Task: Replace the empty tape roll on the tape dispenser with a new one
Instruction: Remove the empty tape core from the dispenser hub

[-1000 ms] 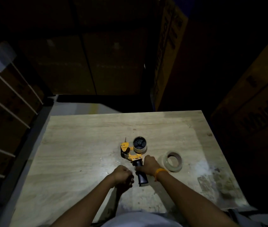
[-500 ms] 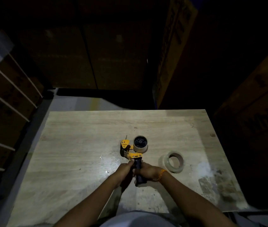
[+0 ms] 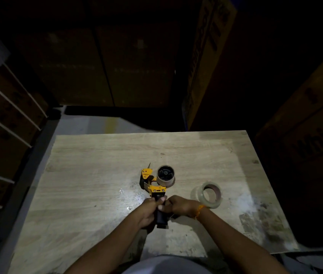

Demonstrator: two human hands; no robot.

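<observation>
A yellow and black tape dispenser lies on the wooden table, its black handle pointing toward me. A brown empty tape roll sits on its wheel. My left hand wraps the handle from the left, thumb on top near the yellow frame. My right hand, with an orange band on the wrist, closes on the same handle from the right. A new tape roll, pale with a reddish core, lies flat on the table just right of my right hand, untouched.
Tall cardboard boxes stand behind and to the right of the table in deep shadow. A rack with white rails runs along the left. The table's near right part is stained and worn.
My left hand has moved right from beside the handle and closed on it. The right hand has stayed on the handle. The view has shifted slightly.
</observation>
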